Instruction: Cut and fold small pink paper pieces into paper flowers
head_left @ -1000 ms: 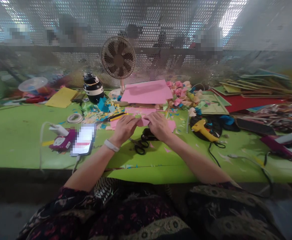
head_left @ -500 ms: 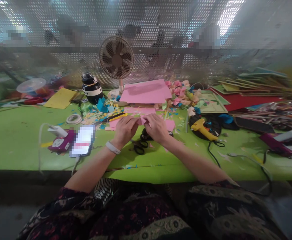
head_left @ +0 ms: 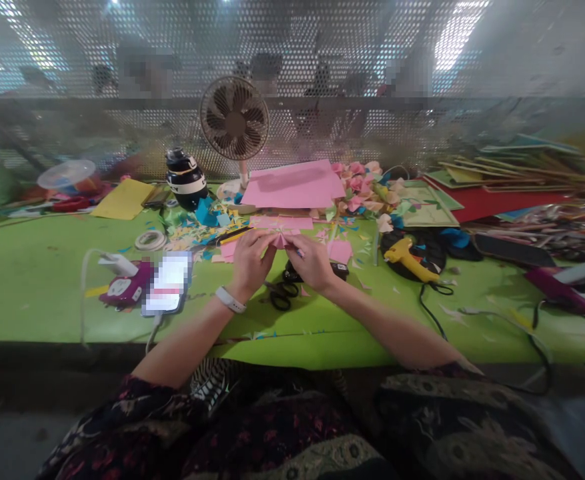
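Observation:
A small folded piece of pink paper [head_left: 281, 241] is pinched between my two hands over the green table. My left hand [head_left: 253, 261] closes on its left side, with a white band on the wrist. From the right, my right hand [head_left: 312, 261] grips the same paper with bent fingers. Black-handled scissors [head_left: 281, 295] lie just below the hands, and a black object [head_left: 339, 270] is partly hidden behind my right hand. Pink paper pieces [head_left: 341, 251] lie around, and a yellow-and-black cutter [head_left: 236, 234] rests beyond my left hand.
A lit phone [head_left: 167, 283] and purple power strip [head_left: 127, 287] lie left. A yellow glue gun [head_left: 407, 259] sits on a black disc at right, its cord trailing. Behind are a fan [head_left: 235, 120], black bottle [head_left: 186, 180], pink sheet [head_left: 295, 185] and paper flowers [head_left: 362, 183].
The pink paper has turned in my fingers and shows a pleated, fan-like shape. Both hands have shifted slightly, still pinching it. The camera view has moved a little.

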A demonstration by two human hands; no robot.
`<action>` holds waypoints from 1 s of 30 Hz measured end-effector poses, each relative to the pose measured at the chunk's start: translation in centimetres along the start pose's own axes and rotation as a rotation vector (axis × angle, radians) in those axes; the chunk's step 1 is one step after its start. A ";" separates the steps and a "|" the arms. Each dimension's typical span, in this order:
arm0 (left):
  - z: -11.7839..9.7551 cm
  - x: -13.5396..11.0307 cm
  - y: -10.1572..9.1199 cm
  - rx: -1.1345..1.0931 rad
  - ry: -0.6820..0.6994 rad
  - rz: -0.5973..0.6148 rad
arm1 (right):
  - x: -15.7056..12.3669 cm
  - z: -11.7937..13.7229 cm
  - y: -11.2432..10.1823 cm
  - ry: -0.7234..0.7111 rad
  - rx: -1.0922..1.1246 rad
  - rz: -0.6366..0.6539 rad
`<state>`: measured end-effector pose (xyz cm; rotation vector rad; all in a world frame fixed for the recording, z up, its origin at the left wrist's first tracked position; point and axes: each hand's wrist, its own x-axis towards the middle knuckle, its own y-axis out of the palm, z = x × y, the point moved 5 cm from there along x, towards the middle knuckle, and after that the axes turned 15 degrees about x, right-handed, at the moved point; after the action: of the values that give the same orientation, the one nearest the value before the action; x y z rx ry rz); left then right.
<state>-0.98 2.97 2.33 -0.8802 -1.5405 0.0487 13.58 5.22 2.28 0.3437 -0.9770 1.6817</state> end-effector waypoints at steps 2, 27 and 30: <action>0.0 -0.1 0.1 -0.016 0.009 0.009 | 0.1 -0.1 0.0 0.014 0.009 -0.007; -2.3 -3.0 3.2 0.002 0.106 0.172 | 0.1 1.0 0.1 0.299 0.462 -0.032; -1.9 -2.1 2.2 -0.164 0.102 0.209 | 0.8 -0.8 -0.7 0.406 0.705 -0.100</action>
<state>1.51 2.53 -0.14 -1.1552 -1.3675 0.0277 14.13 6.39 2.66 0.4731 -0.0458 1.8659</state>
